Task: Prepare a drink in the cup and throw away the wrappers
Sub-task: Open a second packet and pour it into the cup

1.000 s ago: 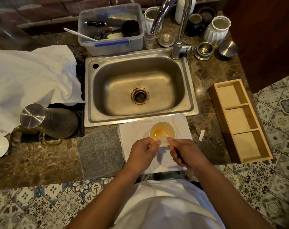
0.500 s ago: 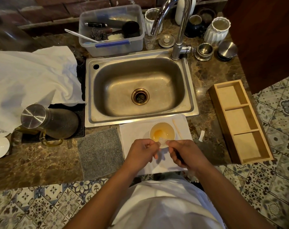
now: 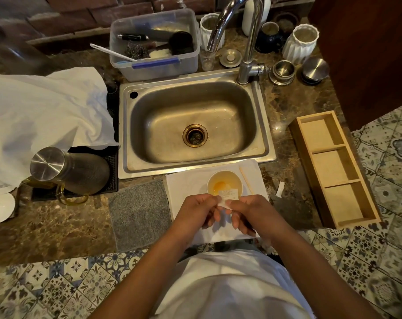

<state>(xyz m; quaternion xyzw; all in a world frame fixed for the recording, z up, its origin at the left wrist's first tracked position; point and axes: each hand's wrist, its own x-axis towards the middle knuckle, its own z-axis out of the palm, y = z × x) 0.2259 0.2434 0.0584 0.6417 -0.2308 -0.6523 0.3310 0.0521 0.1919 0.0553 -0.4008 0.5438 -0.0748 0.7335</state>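
Observation:
A white paper cup [image 3: 225, 177] stands on a white cloth [image 3: 188, 187] in front of the sink, with a small orange pool at its bottom. Both hands pinch a small white sachet [image 3: 228, 196] over the cup's near rim: my left hand [image 3: 199, 211] grips its left end, my right hand [image 3: 248, 212] its right end. A wooden stir stick [image 3: 246, 180] lies on the cloth right of the cup. On the counter further right lies a torn white wrapper scrap [image 3: 280, 188].
The steel sink [image 3: 193, 125] and its tap [image 3: 246, 42] are behind the cup. A three-compartment wooden tray [image 3: 333, 169] lies at the right, a grey mat [image 3: 139, 212] and a steel-lidded carafe [image 3: 66, 171] at the left. A plastic tub [image 3: 154, 44] and jars line the back.
The hands have drawn together on the sachet, which now stands out flat over the cup's near rim. The cup has not moved.

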